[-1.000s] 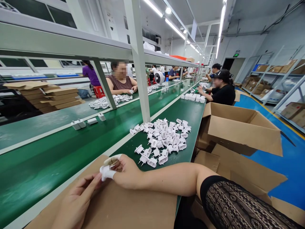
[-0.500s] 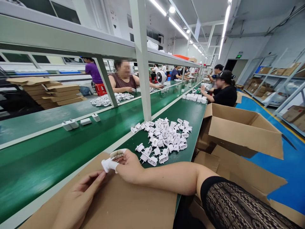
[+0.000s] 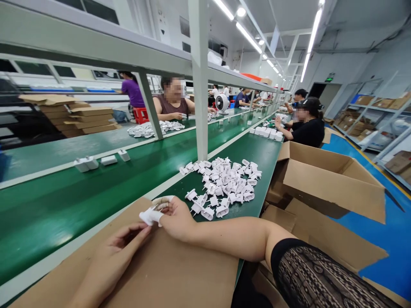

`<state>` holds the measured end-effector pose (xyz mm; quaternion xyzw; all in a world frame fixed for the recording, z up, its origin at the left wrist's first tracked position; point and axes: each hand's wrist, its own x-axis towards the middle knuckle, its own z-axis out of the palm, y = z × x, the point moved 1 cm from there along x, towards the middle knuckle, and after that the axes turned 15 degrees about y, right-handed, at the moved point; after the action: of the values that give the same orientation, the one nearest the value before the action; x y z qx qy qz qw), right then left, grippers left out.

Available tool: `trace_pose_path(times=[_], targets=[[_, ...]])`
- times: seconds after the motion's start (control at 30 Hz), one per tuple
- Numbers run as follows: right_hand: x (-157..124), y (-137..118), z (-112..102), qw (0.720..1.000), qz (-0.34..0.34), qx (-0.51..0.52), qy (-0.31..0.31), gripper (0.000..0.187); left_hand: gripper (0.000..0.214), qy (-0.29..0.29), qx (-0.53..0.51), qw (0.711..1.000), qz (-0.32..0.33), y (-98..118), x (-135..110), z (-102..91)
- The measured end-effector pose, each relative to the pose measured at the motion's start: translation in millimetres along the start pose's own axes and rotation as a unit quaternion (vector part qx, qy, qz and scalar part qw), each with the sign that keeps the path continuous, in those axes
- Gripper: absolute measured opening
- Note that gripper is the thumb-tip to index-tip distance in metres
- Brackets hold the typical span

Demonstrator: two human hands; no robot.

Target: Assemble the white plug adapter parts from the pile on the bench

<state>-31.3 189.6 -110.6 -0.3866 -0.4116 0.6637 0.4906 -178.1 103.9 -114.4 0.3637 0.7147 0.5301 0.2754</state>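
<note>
Over the cardboard sheet (image 3: 180, 265), my right hand (image 3: 178, 217) pinches a white plug housing (image 3: 146, 217) with metal pins. White covers wrap its thumb and a fingertip. My left hand (image 3: 120, 250) is bare, its thumb and fingers closed at the near edge of that same housing. The housing is small and partly hidden by the fingers. Just beyond my right hand, a loose pile of similar white plug housings (image 3: 224, 182) lies on the green bench, some hollow side up and some with pins showing.
Several white chargers (image 3: 109, 160) sit on the green conveyor belt (image 3: 135, 179) to the left. A metal post (image 3: 199, 85) rises behind the pile. Open cardboard boxes (image 3: 334, 184) stand at the right. Co-workers sit along both sides, one (image 3: 175, 102) across the belt.
The view has shifted slightly. Both hands stay together at the plug housing, which appears a little tilted. The chargers on the belt have moved slightly left in view.
</note>
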Motion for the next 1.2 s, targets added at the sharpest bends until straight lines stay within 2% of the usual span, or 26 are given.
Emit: trace_pose_path(times=[0.23, 0.43, 0.57, 0.77, 0.87, 0.97, 1.07, 1.2], targets=[[0.3, -13.3, -0.8, 0.997, -0.057, -0.055, -0.006, 0.048, 0.049, 0.025, -0.114, 0.993, 0.014, 14.7, -4.3, 5.5], [-3.4, -11.3, 0.3, 0.995, -0.051, -0.078, -0.018, 0.047, 0.046, 0.033, -0.171, 0.985, -0.007, 10.9, -4.7, 4.6], [-4.0, -11.2, 1.9, 0.995, -0.061, -0.077, -0.011, 0.049, 0.053, 0.042, -0.169, 0.985, -0.013, 11.5, -5.1, 4.0], [-9.8, -9.4, 4.4, 0.999, -0.012, -0.042, -0.016, 0.056, 0.064, 0.046, -0.052, 0.997, -0.033, 2.1, -8.3, -1.5], [-5.7, -7.4, 4.8, 1.0, 0.008, -0.01, -0.02, 0.056, 0.076, 0.071, -0.076, 0.992, -0.073, -8.8, 1.0, -1.2], [-5.2, -7.5, 4.8, 0.999, 0.004, 0.024, -0.023, 0.054, 0.072, 0.086, -0.126, 0.985, -0.075, -15.4, 7.5, -0.1], [-10.2, -9.8, 4.7, 0.998, 0.001, 0.045, -0.044, 0.049, 0.064, 0.066, -0.135, 0.985, -0.09, -16.6, 8.6, -2.0], [-14.8, -10.2, 3.9, 0.992, -0.018, 0.036, -0.123, 0.036, 0.055, 0.008, -0.135, 0.985, -0.105, -9.5, 10.6, -8.6]])
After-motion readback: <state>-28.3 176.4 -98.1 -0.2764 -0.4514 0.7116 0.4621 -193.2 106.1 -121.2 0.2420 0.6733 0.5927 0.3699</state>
